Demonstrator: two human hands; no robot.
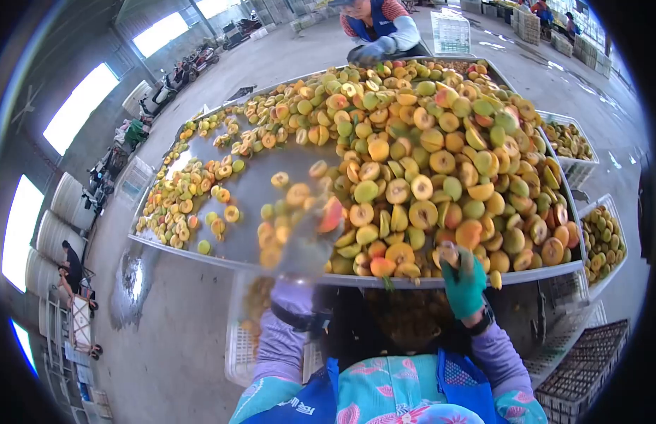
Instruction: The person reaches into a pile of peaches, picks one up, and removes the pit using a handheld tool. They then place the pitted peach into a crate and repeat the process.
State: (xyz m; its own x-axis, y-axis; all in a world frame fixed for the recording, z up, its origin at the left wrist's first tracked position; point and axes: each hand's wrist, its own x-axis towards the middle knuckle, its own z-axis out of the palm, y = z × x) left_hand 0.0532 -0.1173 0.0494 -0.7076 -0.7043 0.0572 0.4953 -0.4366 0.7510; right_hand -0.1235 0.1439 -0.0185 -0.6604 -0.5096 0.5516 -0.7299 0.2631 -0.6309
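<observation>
Right hand (463,281): in a green glove at the near edge of the metal table (257,191), with its fingers closed round a fruit piece (448,252).
Left hand (299,254): a blur over the table's near edge, apart from the right. It is too blurry to tell if it is open or closed.
Fruit pile (427,162): cut halves, yellow, orange and green, heaped on the table's right side.
Feel: probably light and soft, wet on the cut side, slippery, and easy to bruise.
Best hold: on the round skin side, with a gentle pinch.
Co-worker (381,28): stands at the table's far end.
</observation>
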